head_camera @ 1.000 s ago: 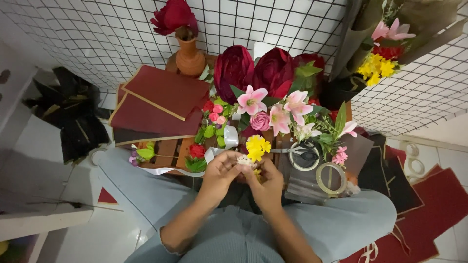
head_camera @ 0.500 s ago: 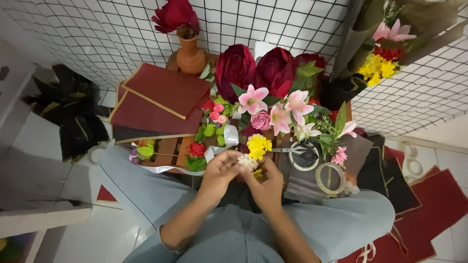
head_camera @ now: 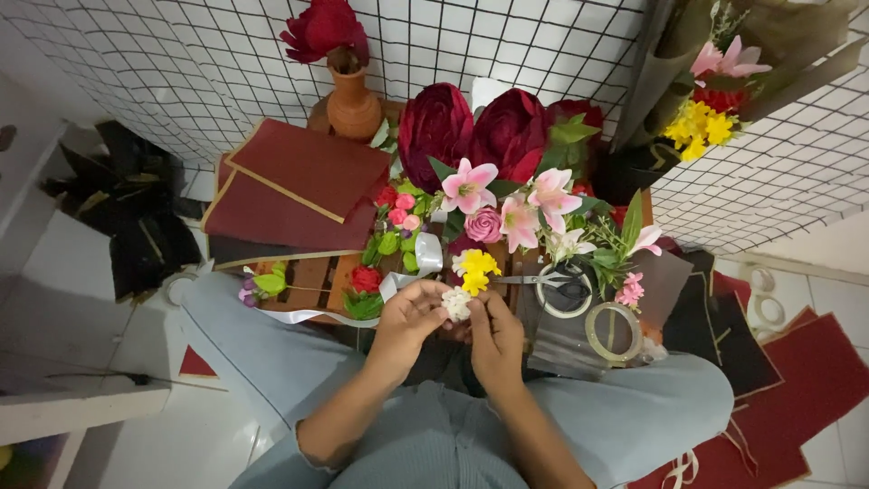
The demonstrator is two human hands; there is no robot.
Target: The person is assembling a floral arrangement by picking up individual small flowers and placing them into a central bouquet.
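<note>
Pinched between left hand [head_camera: 409, 323] and right hand [head_camera: 495, 337], fingertips closed on a small white flower [head_camera: 456, 303], just below yellow blossoms [head_camera: 476, 268], scissors [head_camera: 552, 285] beside.

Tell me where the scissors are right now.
In the head view, the scissors lie right of centre on the low table, just beyond the right hand, between the yellow flower and the tape roll.
</note>
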